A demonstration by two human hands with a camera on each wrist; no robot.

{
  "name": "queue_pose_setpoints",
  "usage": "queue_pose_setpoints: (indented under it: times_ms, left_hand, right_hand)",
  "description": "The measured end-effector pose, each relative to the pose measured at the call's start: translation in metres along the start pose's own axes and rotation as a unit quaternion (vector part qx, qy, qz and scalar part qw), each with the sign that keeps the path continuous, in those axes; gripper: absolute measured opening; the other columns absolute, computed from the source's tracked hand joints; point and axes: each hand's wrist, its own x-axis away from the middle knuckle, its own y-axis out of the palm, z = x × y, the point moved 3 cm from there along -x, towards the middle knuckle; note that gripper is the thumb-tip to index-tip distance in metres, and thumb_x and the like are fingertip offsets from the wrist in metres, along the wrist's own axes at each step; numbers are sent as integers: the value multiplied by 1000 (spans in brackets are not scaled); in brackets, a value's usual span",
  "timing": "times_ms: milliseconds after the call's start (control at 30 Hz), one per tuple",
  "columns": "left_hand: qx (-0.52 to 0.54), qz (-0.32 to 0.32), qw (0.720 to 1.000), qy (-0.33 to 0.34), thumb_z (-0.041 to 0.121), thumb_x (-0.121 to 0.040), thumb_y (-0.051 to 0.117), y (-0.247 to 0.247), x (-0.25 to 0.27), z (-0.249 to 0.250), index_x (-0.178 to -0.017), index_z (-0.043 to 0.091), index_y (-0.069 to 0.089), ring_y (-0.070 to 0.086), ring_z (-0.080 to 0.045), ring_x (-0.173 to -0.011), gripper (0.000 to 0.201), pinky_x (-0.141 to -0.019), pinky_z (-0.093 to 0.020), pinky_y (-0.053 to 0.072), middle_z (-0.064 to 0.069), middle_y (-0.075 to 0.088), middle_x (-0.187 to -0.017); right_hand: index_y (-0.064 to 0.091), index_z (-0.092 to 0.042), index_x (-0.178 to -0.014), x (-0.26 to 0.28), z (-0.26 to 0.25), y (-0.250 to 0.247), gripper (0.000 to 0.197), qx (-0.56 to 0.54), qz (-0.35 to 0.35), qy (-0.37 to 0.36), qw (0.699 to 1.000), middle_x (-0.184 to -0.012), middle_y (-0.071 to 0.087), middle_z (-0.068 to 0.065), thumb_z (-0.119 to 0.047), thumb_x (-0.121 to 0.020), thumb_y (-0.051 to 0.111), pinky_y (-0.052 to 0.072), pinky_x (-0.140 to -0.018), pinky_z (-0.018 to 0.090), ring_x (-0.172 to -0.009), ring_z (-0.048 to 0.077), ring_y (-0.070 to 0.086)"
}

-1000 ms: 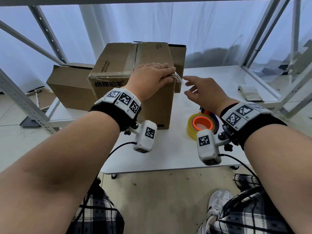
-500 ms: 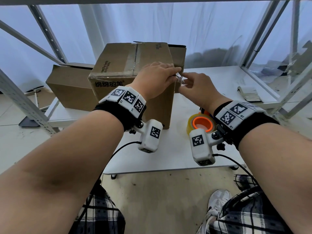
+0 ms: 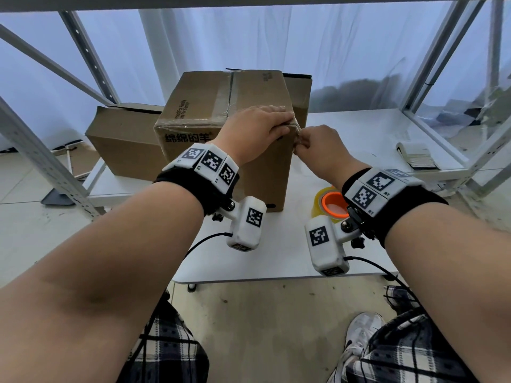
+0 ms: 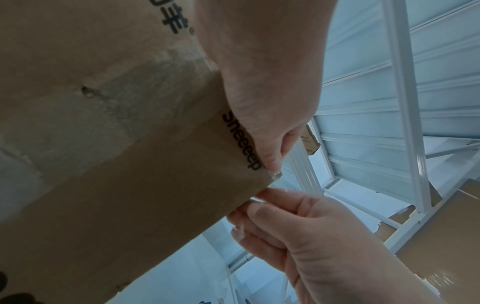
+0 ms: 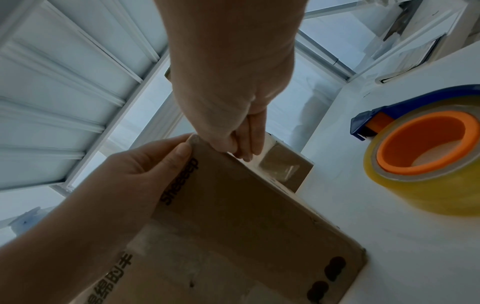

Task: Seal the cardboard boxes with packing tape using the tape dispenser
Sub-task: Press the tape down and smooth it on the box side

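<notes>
A tall cardboard box stands on the white table, with clear tape along its top seam. My left hand lies flat over the box's near right top corner, its thumb pressed on the front face. My right hand is beside that corner with curled fingers. It pinches the loose end of the tape strip against the box's right side. The tape dispenser, a blue frame with an orange core and a yellowish roll, lies on the table under my right wrist, untouched.
A lower cardboard box sits left of the tall one, and another stands behind it. A stack of paper lies at the table's right. Slanted metal posts flank the table. My legs are below its front edge.
My right hand went from open in the air to the tape end and brought it down against the box's right side. My left hand stayed on the box top.
</notes>
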Motion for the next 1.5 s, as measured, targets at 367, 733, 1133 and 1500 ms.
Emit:
queue_pose_setpoints:
  times_ms: [367,733,1133,1500]
  left_hand:
    - [-22,8,1000,-5,38,-101,37,3,1,2,-142,30,42,35,-15,-138,42,-112,-33,29,6,40,-149]
    - [-26,-16,999,19,34,-102,36,-4,1,7,-136,35,46,48,-17,-126,36,-97,-33,38,8,49,-141]
    - [39,-13,999,-18,33,-99,44,-10,9,2,-125,23,53,60,-20,-104,29,-89,-36,46,3,65,-118]
    - [62,-38,997,-15,41,-74,47,-12,15,8,-125,24,51,57,-17,-91,54,-84,-35,49,4,65,-110]
  right_hand:
    - [57,-5,-72,2,-1,3,15,-78,-30,29,996,-65,53,6,-2,-87,55,42,-63,25,-64,18,50]
    - [58,-2,-106,3,14,-7,18,-364,-32,108,925,-95,68,21,-13,-101,44,60,-72,29,-81,26,72]
    - [54,-7,-96,-5,10,-2,9,-315,-26,36,948,-76,67,10,-16,-96,54,60,-68,31,-65,19,71]
    - [48,-12,-81,-11,0,10,29,-116,68,-21,991,-76,59,2,-27,-83,72,57,-61,31,-67,21,65]
